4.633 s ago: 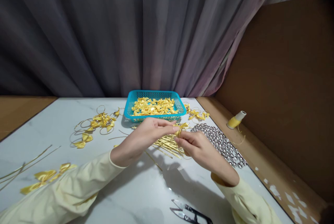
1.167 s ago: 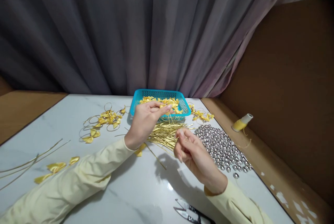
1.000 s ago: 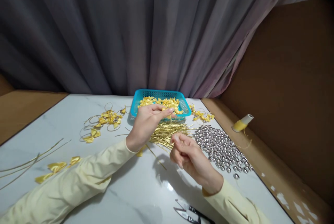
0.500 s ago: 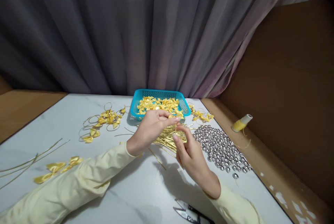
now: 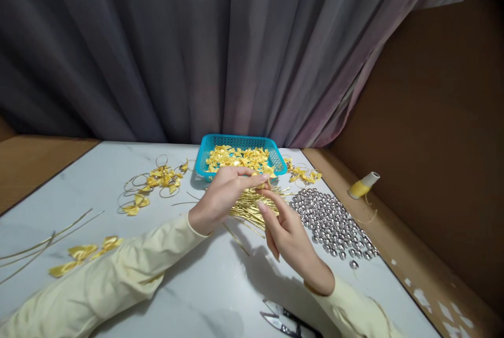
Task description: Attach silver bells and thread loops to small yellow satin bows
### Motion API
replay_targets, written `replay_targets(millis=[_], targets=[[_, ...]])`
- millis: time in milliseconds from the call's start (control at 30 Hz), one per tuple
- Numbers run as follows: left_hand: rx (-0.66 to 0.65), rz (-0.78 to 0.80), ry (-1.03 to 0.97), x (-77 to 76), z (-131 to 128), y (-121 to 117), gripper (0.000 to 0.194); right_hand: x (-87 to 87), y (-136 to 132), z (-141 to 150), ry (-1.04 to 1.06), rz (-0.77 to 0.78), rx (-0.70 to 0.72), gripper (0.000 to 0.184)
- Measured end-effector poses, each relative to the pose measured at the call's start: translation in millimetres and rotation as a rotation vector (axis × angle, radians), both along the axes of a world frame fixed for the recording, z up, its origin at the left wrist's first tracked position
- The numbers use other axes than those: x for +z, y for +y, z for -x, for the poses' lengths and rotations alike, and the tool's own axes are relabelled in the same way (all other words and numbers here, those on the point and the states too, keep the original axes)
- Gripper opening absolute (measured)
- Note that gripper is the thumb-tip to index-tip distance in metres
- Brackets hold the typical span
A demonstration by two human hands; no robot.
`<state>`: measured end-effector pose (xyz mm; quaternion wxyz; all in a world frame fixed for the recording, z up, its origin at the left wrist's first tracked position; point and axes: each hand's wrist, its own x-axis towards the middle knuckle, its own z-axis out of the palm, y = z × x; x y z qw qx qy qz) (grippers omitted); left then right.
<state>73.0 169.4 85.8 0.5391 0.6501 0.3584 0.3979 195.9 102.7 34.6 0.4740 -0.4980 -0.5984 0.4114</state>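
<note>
Between the fingers of my left hand (image 5: 226, 191) is a yellow ribbon bow (image 5: 269, 171), pinched in front of the blue basket. My right hand (image 5: 289, 233) is just below and to the right, its index finger and thumb at a thin yellow thread (image 5: 263, 194) by the bow. The fingers partly hide the thread, so its path around the bow is unclear. Beneath both hands lies a bundle of gold wire ties (image 5: 252, 209). The blue plastic basket (image 5: 201, 162) behind holds many yellow bows.
Silver beads (image 5: 331, 222) spread to the right, near a thread cone (image 5: 364, 186). Thread snips (image 5: 289, 322) lie at the front. Finished bow pieces with wire loops (image 5: 163, 178) are on the left; loose bows (image 5: 82, 251) and gold wires (image 5: 47, 241) lie nearer.
My left fingers and the bow have shifted slightly, and my right fingertips have moved a little at the thread. Everything else on the table stays put.
</note>
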Motion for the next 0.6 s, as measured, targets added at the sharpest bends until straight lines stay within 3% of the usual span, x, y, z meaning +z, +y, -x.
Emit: replay_targets(millis=[233,600], targets=[[0.091,-0.086,0.157,6.3,-3.3,-14.0,0.02,11.4,-3.2,-0.8,0.114,0.009,0.046,0.03],[-0.165,0.076,0.097,2.0,-1.4,-4.5,0.022,12.2,-3.5,-7.3,0.248,0.008,-0.003,0.024]])
